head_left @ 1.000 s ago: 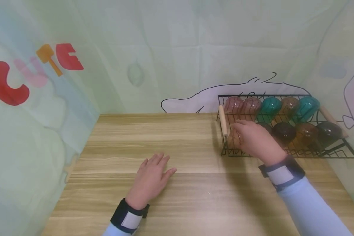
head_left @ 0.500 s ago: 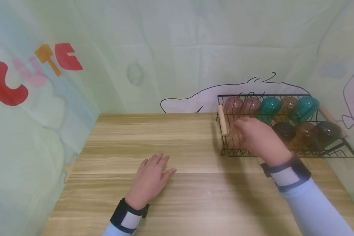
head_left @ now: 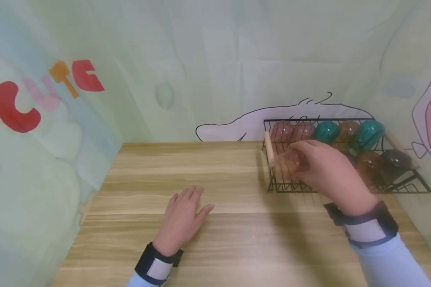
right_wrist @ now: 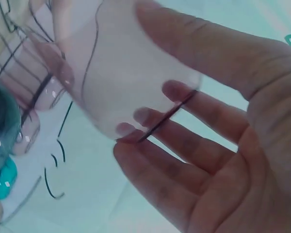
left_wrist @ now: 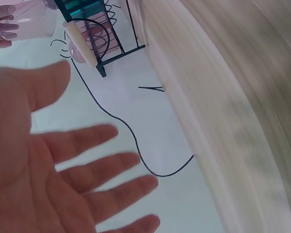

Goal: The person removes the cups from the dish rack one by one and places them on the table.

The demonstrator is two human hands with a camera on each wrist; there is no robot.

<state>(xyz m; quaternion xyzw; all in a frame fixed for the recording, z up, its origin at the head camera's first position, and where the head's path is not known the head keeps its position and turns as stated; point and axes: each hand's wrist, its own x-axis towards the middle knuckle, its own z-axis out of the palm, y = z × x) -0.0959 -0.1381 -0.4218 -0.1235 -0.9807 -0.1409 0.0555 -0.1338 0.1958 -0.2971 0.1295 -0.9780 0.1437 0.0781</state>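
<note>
My right hand (head_left: pixel 327 171) is over the front left part of a black wire rack (head_left: pixel 348 193) in the head view. It holds a see-through, pinkish cup (right_wrist: pixel 121 63), thumb on one side and fingertips on the other in the right wrist view. The left wrist view also catches this cup (left_wrist: pixel 34 19), raised beside the rack. Pink, teal, amber and dark cups sit in the rack, among them a teal cup (head_left: pixel 327 131); my right hand hides part of the front row. My left hand (head_left: pixel 181 223) has its fingers spread over the table, holding nothing.
Wooden handles (head_left: pixel 269 147) are fixed at both ends of the rack, which stands at the table's back right. A printed cloth (head_left: pixel 201 59) hangs behind the wood-grain table (head_left: pixel 230 247) and along its sides.
My right hand has closed round the cup and drawn it up, moving slightly right and nearer to me. The left hand has stayed in place. The head view has tipped up slightly.
</note>
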